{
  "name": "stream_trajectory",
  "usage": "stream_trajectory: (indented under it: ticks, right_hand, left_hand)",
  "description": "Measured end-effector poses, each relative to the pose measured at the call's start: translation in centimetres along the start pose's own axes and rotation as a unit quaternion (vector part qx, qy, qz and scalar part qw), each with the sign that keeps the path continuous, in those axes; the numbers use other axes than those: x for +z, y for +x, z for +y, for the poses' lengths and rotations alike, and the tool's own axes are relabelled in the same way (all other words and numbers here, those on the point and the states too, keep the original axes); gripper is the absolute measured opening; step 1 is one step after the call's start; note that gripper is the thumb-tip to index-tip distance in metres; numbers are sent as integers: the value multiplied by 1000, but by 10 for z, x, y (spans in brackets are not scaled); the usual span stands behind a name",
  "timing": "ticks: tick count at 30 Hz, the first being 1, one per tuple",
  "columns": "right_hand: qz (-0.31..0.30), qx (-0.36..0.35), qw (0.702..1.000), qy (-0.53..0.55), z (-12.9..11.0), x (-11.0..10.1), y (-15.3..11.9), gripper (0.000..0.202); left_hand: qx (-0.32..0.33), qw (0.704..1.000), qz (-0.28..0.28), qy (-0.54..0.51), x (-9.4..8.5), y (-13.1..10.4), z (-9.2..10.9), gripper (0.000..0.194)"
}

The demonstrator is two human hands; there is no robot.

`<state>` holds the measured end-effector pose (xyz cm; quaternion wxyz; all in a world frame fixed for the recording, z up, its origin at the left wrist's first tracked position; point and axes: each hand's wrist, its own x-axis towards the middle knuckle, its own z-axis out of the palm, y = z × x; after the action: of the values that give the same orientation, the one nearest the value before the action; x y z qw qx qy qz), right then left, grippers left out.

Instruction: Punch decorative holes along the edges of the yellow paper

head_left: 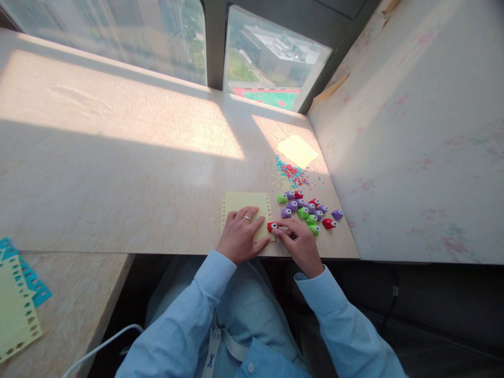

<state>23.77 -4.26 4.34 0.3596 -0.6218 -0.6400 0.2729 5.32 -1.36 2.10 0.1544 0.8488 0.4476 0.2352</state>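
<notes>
A pale yellow sheet (247, 199) with small holes punched along its left and right edges lies near the counter's front edge. My left hand (242, 233) rests on it, fingers spread, a ring on one finger. At the sheet's right edge sits a small red craft punch (272, 227), pinched between the thumb and fingers of my right hand (298, 240). Just beyond that hand several more punches lie in a group, among them a green one (282, 198), a purple one (286, 212) and a red one (329, 224).
Red, blue and yellow paper bits (293, 175) are scattered behind the punches, beside a yellow paper (297, 150) in sunlight. Punched yellow (16, 310) and blue sheets (37, 289) lie at the lower left. A flowered wall panel (413, 157) bounds the right; windows stand behind.
</notes>
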Motion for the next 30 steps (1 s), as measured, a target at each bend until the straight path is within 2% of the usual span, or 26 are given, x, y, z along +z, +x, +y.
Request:
stream_trajectory:
  ticks: [8,16,25,30]
  right_hand:
    - [-13,6,1000,-9,1,-2,1,20]
    - [26,73,997,16,0,-8,8,30]
    - [-85,117,988,52,-13,-18,31,30]
    - [-129,122,984,27,-17,-20,41,27]
  left_hand:
    - [-1,1000,1,2,0,0,0,41]
    - [0,1000,2,8,1,-1,0,41]
    - [1,1000,3,12,2,0,-1,40]
    - [2,1000,3,16,2,-1,0,40]
